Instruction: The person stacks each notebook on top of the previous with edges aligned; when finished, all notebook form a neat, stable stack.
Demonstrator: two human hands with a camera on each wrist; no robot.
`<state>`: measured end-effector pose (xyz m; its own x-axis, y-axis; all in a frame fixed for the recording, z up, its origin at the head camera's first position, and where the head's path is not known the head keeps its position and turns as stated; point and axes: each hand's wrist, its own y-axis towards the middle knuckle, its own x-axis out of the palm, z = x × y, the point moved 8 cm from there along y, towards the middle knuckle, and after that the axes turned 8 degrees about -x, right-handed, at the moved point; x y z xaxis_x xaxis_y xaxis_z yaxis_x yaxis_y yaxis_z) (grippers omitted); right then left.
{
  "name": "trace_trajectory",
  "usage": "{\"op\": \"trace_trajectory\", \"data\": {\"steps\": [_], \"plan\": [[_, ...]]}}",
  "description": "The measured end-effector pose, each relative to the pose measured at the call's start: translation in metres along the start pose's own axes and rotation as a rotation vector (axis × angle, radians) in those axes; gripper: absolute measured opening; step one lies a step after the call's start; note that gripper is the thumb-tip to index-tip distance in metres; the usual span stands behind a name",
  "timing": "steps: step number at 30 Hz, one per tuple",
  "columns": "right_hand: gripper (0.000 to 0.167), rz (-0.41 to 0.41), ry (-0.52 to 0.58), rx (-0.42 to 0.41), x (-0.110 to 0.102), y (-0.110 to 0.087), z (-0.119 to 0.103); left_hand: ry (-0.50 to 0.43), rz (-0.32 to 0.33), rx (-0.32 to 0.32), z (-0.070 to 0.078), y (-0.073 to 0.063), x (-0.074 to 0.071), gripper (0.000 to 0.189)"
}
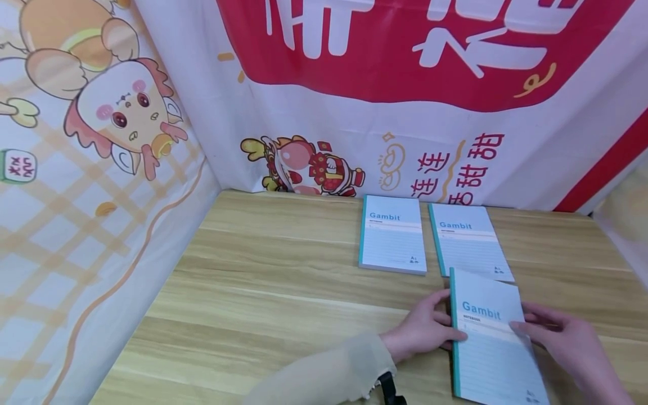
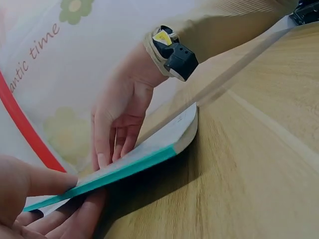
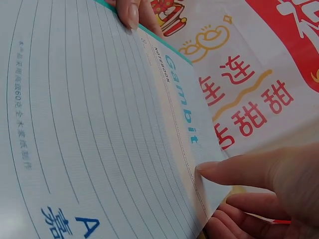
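Going beige, with a bit of black

Left sleeve (image 1: 324, 365) is long, plain pale beige, with a black strap (image 1: 387, 385) at the wrist. Right sleeve (image 2: 214, 32) is the same kinda beige, with a fine ribbed-looking texture further up the arm. Over on that wrist there's a boxy black gadget (image 2: 182, 63), plus a little yellow sticker (image 2: 162, 37) right beside it.

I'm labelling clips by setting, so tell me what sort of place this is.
Probably a makeshift tabletop booth: a wood-grain table, printed hangings along its far and left sides, and two Gambit notebooks lying near the far edge.
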<state>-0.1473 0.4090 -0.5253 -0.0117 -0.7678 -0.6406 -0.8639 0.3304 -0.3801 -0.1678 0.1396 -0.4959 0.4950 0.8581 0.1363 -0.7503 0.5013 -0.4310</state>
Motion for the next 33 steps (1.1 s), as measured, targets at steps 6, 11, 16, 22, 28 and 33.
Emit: {"op": "trace_trajectory", "data": {"steps": [6, 11, 16, 22, 28, 33], "plan": [[0.094, 0.021, -0.003, -0.023, -0.001, 0.000, 0.000, 0.010, 0.049, -0.020, -0.002, 0.001, -0.001, 0.077], [0.091, 0.024, -0.003, -0.046, -0.002, -0.004, -0.006, 0.020, 0.051, -0.029, -0.002, 0.002, -0.002, 0.079], [0.097, -0.013, 0.016, -0.017, -0.002, -0.007, -0.007, 0.009, 0.019, -0.016, 0.003, 0.002, -0.003, 0.079], [0.104, -0.073, 0.001, -0.004, 0.002, -0.007, -0.007, -0.015, 0.015, 0.002, 0.008, 0.002, -0.010, 0.081], [0.106, -0.137, 0.006, -0.052, 0.006, -0.009, -0.016, -0.040, 0.060, 0.023, 0.013, 0.001, -0.020, 0.082], [0.101, -0.182, 0.018, -0.101, 0.010, -0.017, -0.028, -0.065, 0.073, 0.026, 0.016, 0.001, -0.029, 0.081]]}}
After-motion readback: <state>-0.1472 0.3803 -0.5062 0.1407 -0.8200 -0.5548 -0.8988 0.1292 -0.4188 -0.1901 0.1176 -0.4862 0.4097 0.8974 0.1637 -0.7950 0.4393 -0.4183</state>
